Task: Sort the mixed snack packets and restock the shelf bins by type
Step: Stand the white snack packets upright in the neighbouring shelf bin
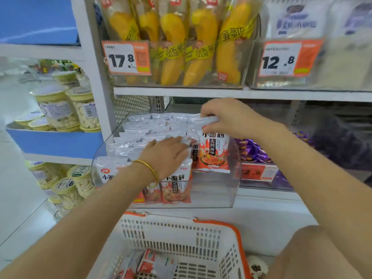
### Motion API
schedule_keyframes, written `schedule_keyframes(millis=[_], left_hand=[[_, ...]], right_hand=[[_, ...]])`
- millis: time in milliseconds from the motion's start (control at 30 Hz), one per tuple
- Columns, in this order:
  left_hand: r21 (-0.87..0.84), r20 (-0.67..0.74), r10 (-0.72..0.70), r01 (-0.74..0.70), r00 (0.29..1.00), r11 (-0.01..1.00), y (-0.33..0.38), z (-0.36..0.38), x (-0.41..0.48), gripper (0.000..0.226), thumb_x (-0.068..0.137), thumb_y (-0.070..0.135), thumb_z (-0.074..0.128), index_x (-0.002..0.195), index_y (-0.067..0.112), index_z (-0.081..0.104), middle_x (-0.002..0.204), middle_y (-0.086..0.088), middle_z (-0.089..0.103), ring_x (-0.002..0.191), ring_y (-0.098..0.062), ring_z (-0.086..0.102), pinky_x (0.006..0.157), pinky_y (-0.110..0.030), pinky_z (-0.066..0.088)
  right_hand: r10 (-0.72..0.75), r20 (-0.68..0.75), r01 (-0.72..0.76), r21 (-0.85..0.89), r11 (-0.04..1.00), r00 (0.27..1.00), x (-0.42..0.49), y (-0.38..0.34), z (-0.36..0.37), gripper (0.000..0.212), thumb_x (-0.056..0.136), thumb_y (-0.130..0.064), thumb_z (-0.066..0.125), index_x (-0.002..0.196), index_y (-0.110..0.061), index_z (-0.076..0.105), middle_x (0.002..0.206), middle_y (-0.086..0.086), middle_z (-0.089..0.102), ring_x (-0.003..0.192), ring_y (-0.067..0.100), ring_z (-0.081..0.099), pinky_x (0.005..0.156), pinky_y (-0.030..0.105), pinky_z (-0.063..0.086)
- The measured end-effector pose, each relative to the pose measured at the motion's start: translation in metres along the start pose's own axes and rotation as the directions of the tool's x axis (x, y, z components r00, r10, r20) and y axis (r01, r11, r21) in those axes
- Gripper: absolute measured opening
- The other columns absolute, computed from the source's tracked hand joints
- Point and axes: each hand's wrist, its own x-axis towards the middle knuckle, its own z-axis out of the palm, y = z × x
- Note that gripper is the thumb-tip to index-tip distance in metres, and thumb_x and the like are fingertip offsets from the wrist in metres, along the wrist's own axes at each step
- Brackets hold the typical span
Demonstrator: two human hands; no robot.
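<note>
Nearest, a white basket (171, 234) holds leftover packets (153, 264). Farther, the left hand (167, 156) lies flat on the stocked rows (149, 127), probably holding them back, while the right hand (227, 115) pinches a red-and-white snack packet (214, 152) over the clear bin (221, 190)'s right-side gap.

A white metal upright (94, 73) rises at ten o'clock and meets a white shelf board (241, 94) that runs across toward three o'clock. Just under the board, a wire mesh back panel (130, 107) shows. A blue-fronted shelf (60, 144) sits at nine o'clock, with a blue panel (36, 17) at eleven. Pale floor (18, 198) with thin dark seams fills eight o'clock. The light is bright and even.
</note>
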Motion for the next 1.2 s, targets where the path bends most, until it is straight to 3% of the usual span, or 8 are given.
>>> schedule_keyframes(millis=[200,333,500,667,833,1000,1100,1200], left_hand=[[-0.072,-0.107,0.034,-0.042,0.994,0.997,-0.009,0.011,0.0,0.05,0.1,0.043,0.023,0.139,0.019,0.042,0.155,-0.003,0.025,0.143,-0.018,0.02,0.115,-0.038,0.021],[-0.063,-0.112,0.038,-0.045,0.993,0.997,-0.007,0.013,0.001,0.061,0.094,0.051,0.015,0.137,0.019,0.045,0.154,-0.003,0.027,0.143,-0.019,0.022,0.115,-0.04,0.022],[-0.061,-0.136,0.046,-0.055,0.99,0.997,-0.008,0.014,0.001,0.057,0.097,0.05,0.017,0.136,0.02,0.046,0.154,-0.003,0.027,0.143,-0.02,0.022,0.115,-0.04,0.022],[-0.045,-0.144,0.064,-0.071,0.987,0.996,-0.008,0.014,0.002,0.046,0.1,0.04,0.025,0.137,0.021,0.044,0.154,-0.002,0.027,0.143,-0.019,0.022,0.114,-0.039,0.022],[-0.079,-0.203,0.062,-0.079,0.977,0.994,-0.008,0.01,-0.003,0.061,0.094,0.054,0.018,0.131,0.018,0.051,0.149,-0.005,0.037,0.138,-0.021,0.031,0.113,-0.042,0.026],[-0.168,-0.656,0.075,-0.243,0.751,0.955,-0.007,0.008,-0.051,0.04,0.093,0.033,0.037,0.109,0.007,0.064,0.105,-0.006,0.065,0.096,-0.028,0.058,0.085,-0.039,0.045],[-0.242,-0.723,0.022,-0.283,0.691,0.928,-0.013,0.031,-0.104,0.028,0.092,0.02,0.043,0.1,0.005,0.065,0.087,0.006,0.055,0.081,-0.016,0.051,0.075,-0.029,0.038],[-0.275,-0.531,-0.002,-0.17,0.847,0.946,-0.043,0.088,-0.15,0.026,0.09,0.021,0.043,0.098,0.009,0.065,0.089,0.004,0.061,0.079,-0.014,0.051,0.074,-0.026,0.04]], right_hand=[[0.103,0.16,-0.11,0.035,0.993,0.982,0.013,0.001,0.069,0.032,0.09,-0.028,0.061,0.114,-0.008,0.054,0.115,0.01,0.054,0.108,0.026,0.05,0.077,0.028,0.033],[0.164,0.139,-0.139,-0.174,0.975,0.977,0.001,-0.007,0.092,0.035,0.094,-0.033,0.054,0.122,-0.013,0.048,0.12,0.009,0.051,0.116,0.028,0.044,0.081,0.038,0.044],[0.156,0.278,-0.13,-0.109,0.985,0.948,-0.01,-0.005,0.088,0.07,0.076,-0.033,0.076,0.13,-0.012,0.037,0.127,0.006,0.041,0.118,0.025,0.039,0.089,0.038,0.045],[0.149,0.174,-0.118,-0.177,0.977,0.973,-0.002,-0.003,0.09,0.065,0.074,-0.004,0.074,0.125,-0.013,0.034,0.12,0.007,0.043,0.111,0.026,0.043,0.077,0.038,0.046],[0.186,0.19,-0.143,-0.219,0.965,0.964,0.0,-0.006,0.095,0.076,0.072,-0.02,0.08,0.129,-0.014,0.03,0.127,0.006,0.045,0.113,0.026,0.041,0.07,0.035,0.04],[0.255,0.133,-0.22,-0.228,0.948,0.958,-0.018,-0.019,0.059,0.08,0.07,-0.034,0.08,0.132,-0.017,0.033,0.135,0.006,0.043,0.121,0.027,0.039,0.087,0.038,0.04],[0.192,-0.144,-0.197,-0.024,0.98,0.971,-0.051,-0.053,0.035,0.057,0.077,-0.021,0.074,0.125,-0.012,0.044,0.127,0.008,0.048,0.109,0.029,0.045,0.087,0.039,0.038],[0.08,-0.218,-0.007,0.314,0.949,0.973,-0.084,-0.108,0.062,0.03,0.082,-0.014,0.066,0.108,-0.018,0.052,0.106,-0.001,0.053,0.087,0.018,0.051,0.073,0.031,0.042]])
